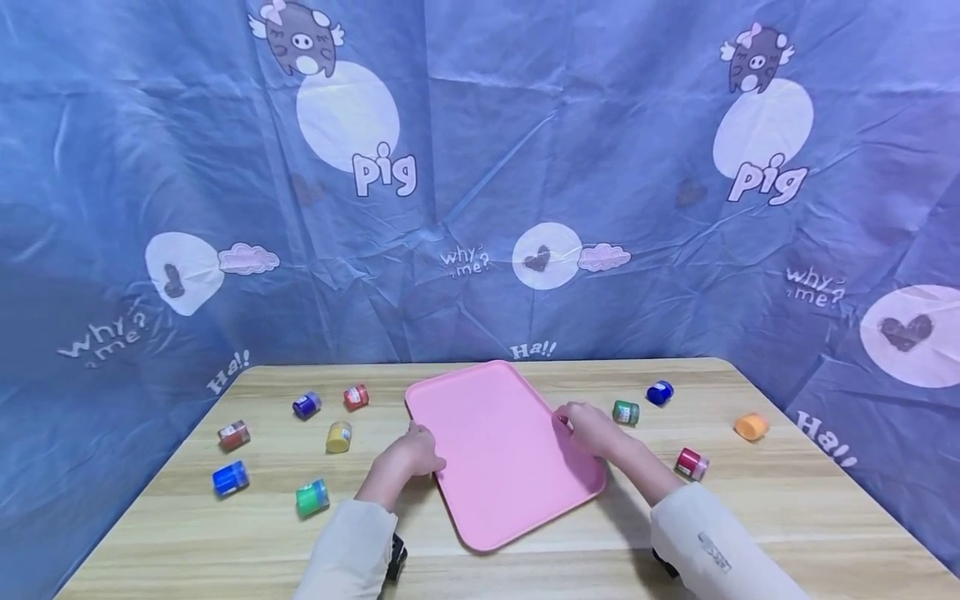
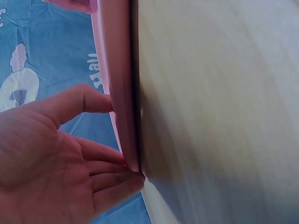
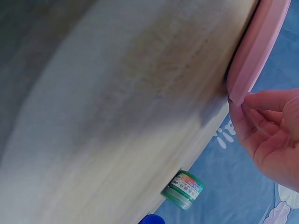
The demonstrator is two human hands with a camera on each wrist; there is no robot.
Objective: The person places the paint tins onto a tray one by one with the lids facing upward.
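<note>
A pink rectangular tray (image 1: 498, 450) lies turned at an angle on the wooden table, its shallow rim facing up. My left hand (image 1: 408, 458) holds the tray's left edge; in the left wrist view the thumb presses on the pink rim (image 2: 117, 70) and the fingertips (image 2: 133, 179) reach its underside. On the opposite edge, my right hand (image 1: 592, 429) pinches the rim between thumb and fingers, as the right wrist view also shows. Just beyond that hand lies a dark green paint jar (image 1: 626, 412). Nothing sits on the tray.
Left of the tray lie several small paint jars, among them a yellow jar (image 1: 339, 437), a blue jar (image 1: 230, 478) and a green jar (image 1: 312, 497). To the right are a red jar (image 1: 692, 463) and an orange jar (image 1: 752, 427). A blue printed curtain (image 1: 480, 183) hangs behind the table.
</note>
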